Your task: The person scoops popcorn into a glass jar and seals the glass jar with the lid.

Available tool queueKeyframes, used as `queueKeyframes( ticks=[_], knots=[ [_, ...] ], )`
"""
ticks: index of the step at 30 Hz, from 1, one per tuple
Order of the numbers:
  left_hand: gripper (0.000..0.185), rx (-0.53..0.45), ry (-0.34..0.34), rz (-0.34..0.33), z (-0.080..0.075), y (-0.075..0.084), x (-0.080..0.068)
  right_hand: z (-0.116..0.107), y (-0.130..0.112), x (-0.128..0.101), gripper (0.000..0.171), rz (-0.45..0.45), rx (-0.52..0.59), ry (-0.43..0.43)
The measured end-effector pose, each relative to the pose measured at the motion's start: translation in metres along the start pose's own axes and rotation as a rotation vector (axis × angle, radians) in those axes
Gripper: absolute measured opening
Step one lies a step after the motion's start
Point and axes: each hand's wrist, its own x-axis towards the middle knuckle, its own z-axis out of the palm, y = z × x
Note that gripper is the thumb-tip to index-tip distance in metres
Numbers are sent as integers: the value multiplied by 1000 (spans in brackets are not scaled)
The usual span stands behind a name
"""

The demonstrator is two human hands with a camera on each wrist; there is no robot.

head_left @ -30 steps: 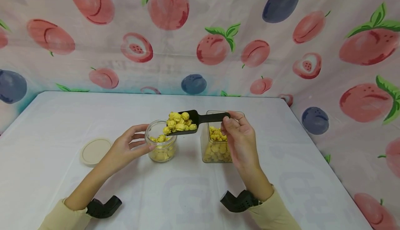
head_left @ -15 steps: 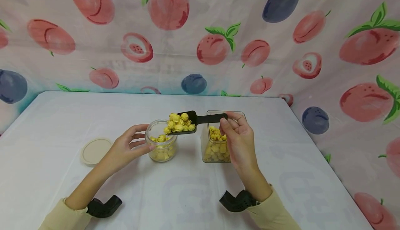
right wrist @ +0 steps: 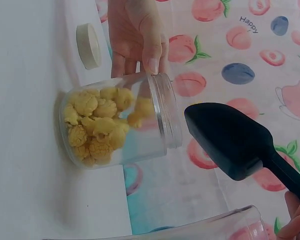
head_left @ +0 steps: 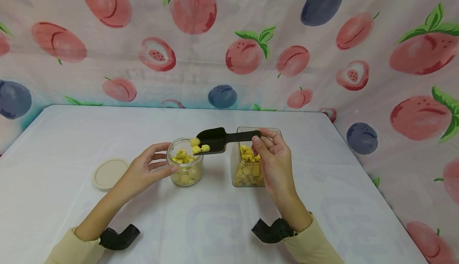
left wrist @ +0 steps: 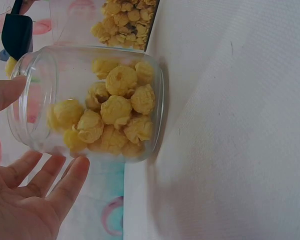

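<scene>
My left hand point(head_left: 143, 171) holds a round clear jar point(head_left: 185, 179) near its rim, thumb in front and fingers behind. Yellow popcorn point(left wrist: 116, 111) fills the lower part of the jar, which stands upright on the table. The thumb and fingers of my right hand point(head_left: 275, 162) pinch the handle end of a black scoop point(head_left: 215, 139). Its front edge is over the jar's mouth, with a few popcorn pieces point(head_left: 195, 149) left at the lip. In the right wrist view the underside of the scoop point(right wrist: 230, 140) shows, tilted towards the jar.
A square clear container point(head_left: 236, 172) with popcorn stands right of the jar, partly hidden behind my right hand. Left of the jar lies a round cream lid point(head_left: 110, 175). A white cloth covers the table point(head_left: 215, 224); a fruit-print curtain point(head_left: 197, 64) hangs behind.
Most of the popcorn has slid from the scoop into the jar, so the pile there is higher. The right hand moved slightly left earlier; the left hand keeps its place.
</scene>
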Motion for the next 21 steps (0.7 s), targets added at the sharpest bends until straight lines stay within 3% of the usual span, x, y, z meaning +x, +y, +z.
queueKeyframes(
  ticks=[21],
  knots=[
    [58, 0, 18, 9, 4, -1, -2, -4, -2, -2, 19, -6, -17, 3]
  ],
)
